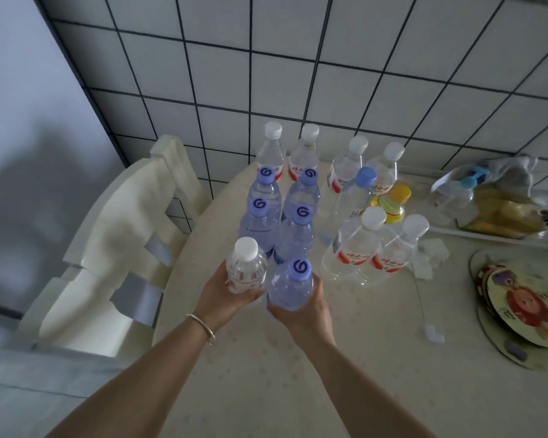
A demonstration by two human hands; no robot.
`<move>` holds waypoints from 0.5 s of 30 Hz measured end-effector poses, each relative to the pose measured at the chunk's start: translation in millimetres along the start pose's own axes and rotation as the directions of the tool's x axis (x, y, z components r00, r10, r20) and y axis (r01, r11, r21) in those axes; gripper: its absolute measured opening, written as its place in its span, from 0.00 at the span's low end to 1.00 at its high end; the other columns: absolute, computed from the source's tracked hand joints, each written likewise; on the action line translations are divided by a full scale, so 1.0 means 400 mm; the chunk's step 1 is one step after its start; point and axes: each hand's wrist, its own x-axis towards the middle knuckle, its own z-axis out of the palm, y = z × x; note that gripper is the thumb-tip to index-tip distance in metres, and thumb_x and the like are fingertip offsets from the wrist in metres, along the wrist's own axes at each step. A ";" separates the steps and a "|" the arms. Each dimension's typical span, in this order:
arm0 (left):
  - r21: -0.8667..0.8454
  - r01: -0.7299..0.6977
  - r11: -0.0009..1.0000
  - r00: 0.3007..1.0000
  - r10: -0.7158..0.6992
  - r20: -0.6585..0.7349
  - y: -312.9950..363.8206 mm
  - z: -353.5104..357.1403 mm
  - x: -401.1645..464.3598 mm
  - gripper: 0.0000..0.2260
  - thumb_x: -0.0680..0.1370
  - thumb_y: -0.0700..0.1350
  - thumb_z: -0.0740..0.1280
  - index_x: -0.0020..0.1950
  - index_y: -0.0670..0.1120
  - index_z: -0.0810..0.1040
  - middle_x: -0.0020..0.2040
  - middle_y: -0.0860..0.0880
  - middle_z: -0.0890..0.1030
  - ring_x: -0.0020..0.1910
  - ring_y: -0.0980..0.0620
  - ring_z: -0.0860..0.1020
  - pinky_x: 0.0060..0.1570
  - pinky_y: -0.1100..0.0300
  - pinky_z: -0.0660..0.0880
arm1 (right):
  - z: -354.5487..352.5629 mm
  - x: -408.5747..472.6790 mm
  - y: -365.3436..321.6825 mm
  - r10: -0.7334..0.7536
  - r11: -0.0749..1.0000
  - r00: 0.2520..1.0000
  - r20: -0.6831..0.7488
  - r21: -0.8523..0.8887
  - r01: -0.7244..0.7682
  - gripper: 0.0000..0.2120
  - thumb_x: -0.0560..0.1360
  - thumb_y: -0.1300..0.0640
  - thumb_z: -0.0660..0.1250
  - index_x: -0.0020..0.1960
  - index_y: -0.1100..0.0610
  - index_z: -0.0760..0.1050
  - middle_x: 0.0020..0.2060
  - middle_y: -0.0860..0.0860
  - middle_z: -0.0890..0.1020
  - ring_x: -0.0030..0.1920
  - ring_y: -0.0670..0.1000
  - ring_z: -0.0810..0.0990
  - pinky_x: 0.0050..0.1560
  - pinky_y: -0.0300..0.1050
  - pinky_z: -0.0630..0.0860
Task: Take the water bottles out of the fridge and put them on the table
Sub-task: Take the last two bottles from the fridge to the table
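I see 2 water bottles held upright at the near edge of the cluster on the table (298,390): a white-capped bottle (246,267) with my left hand (225,295) curled round its lower body, and a blue-capped bottle (293,284) with my right hand (304,314) wrapped round its base. The 2 bottles touch side by side, and I cannot tell whether their bottoms rest on the tabletop. Just beyond my grip stand 4 more blue-capped bottles (293,235) in 2 rows, and behind those 2 white-capped bottles with red labels (269,156) near the tiled wall (329,74). To the right of my right hand stand 2 red-labelled bottles (355,248), with a yellow-capped bottle (394,203) past them. Farther right lie round coasters (519,308) and a cluttered tray (494,200). Left of my left hand stands a cream chair (124,232), and a silver bracelet (203,327) circles that wrist.
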 end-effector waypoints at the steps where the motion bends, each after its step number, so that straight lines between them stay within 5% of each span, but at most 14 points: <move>1: -0.011 0.005 1.000 1.000 -0.005 -0.011 0.006 0.002 -0.009 0.36 0.51 0.59 0.73 0.57 0.50 0.74 0.51 0.52 0.82 0.46 0.58 0.79 0.44 0.76 0.71 | -0.004 -0.006 0.005 -0.009 1.000 1.000 0.012 -0.014 0.009 0.31 0.56 0.48 0.78 0.55 0.47 0.70 0.45 0.43 0.81 0.43 0.44 0.81 0.37 0.41 0.76; 3: -0.054 -0.002 0.999 0.999 -0.001 -0.045 0.018 0.004 -0.032 0.36 0.51 0.57 0.73 0.58 0.52 0.72 0.53 0.50 0.81 0.49 0.55 0.79 0.49 0.69 0.73 | -0.021 -0.024 0.008 -0.007 1.000 1.000 0.019 -0.018 0.008 0.34 0.57 0.45 0.78 0.60 0.49 0.69 0.52 0.45 0.80 0.50 0.49 0.81 0.46 0.47 0.78; 7: -0.182 -0.024 0.983 0.986 -0.007 -0.166 0.032 0.001 -0.099 0.35 0.60 0.42 0.79 0.65 0.46 0.70 0.60 0.46 0.76 0.56 0.49 0.76 0.55 0.57 0.72 | -0.075 -0.078 0.011 0.008 0.998 1.000 0.017 -0.069 -0.007 0.40 0.65 0.49 0.75 0.71 0.55 0.60 0.65 0.51 0.71 0.63 0.53 0.73 0.54 0.43 0.71; 15: -0.153 -0.105 0.983 0.956 0.057 -0.287 0.012 0.013 -0.354 0.26 0.70 0.29 0.71 0.66 0.41 0.68 0.56 0.42 0.74 0.44 0.46 0.77 0.39 0.72 0.76 | -0.131 -0.289 0.022 -0.093 0.992 0.994 0.055 -0.075 0.097 0.33 0.70 0.52 0.71 0.70 0.53 0.60 0.64 0.52 0.71 0.61 0.54 0.75 0.56 0.46 0.73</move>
